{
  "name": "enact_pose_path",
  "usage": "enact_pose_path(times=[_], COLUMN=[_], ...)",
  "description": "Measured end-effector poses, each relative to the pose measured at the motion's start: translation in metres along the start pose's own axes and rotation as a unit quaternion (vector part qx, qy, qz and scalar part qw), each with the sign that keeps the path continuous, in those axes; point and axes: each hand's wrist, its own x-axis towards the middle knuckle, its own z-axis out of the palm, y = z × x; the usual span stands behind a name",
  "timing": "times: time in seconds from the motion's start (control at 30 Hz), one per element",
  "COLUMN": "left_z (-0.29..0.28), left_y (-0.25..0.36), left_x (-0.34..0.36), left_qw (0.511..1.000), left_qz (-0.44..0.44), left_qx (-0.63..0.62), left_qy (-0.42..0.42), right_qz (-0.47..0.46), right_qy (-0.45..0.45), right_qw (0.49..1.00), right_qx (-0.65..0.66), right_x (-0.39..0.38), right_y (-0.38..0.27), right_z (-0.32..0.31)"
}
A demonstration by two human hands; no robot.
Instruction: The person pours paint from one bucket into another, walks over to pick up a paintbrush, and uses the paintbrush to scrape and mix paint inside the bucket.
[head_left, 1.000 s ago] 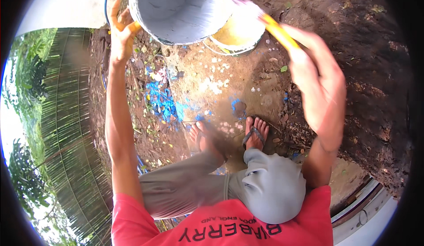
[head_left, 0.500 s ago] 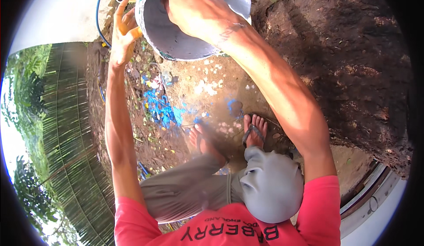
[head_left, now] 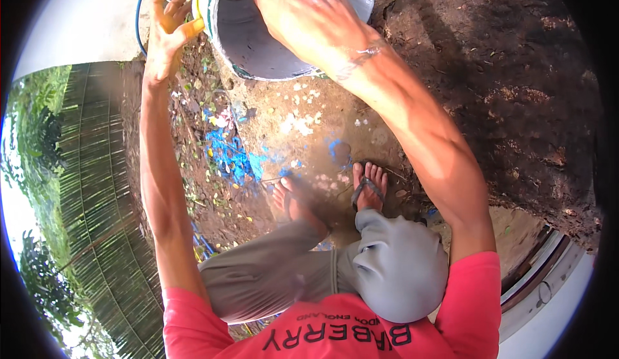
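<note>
A bucket point(head_left: 258, 59) with a grey, paint-coated inside and a whitish rim is tipped so that its mouth faces me, cut off by the top edge of the view. My right hand point(head_left: 309, 14) reaches into that mouth, fingers curled. Something dark shows by its fingers, too shadowed to name. Left of the bucket is my left hand point(head_left: 171, 27), fingers spread and stained yellow-orange. Its thumb lies against the bucket's outer side; no grip around the rim shows.
Blue paint splashes point(head_left: 232, 156) and pale spots mark the ground before my sandalled feet point(head_left: 369, 188). Dark, uneven soil point(head_left: 503, 101) lies to the right. A fence of thin slats point(head_left: 97, 165) stands left, near a white wall point(head_left: 84, 23) and a blue hose point(head_left: 140, 27).
The bucket appears slightly higher in view. My left hand has shifted a little left and up, and my right hand a little to the right, still inside the bucket's mouth.
</note>
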Motion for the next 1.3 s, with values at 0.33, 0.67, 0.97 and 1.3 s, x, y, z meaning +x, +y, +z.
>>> enact_pose_path(times=[0.33, 0.67, 0.97, 1.3], left_z=[-0.009, -0.004, -0.003, -0.016], left_y=[0.013, 0.027, 0.046, 0.042], left_x=[0.011, 0.013, 0.018, 0.030], left_qw=[0.999, 0.999, 0.994, 0.991], left_qz=[0.014, 0.014, 0.054, 0.099], left_qx=[0.036, 0.036, 0.093, 0.081], left_qy=[0.003, 0.014, 0.011, -0.032], right_qz=[0.107, 0.181, 0.049, 0.149], right_qy=[-0.014, -0.105, 0.071, -0.079], right_qw=[0.992, 0.977, 0.974, 0.983], right_qx=[-0.059, -0.036, -0.210, 0.069], right_x=[0.010, 0.001, -0.010, 0.000], right_y=[-0.010, -0.015, -0.002, 0.009], right_z=[0.000, -0.009, 0.016, -0.007])
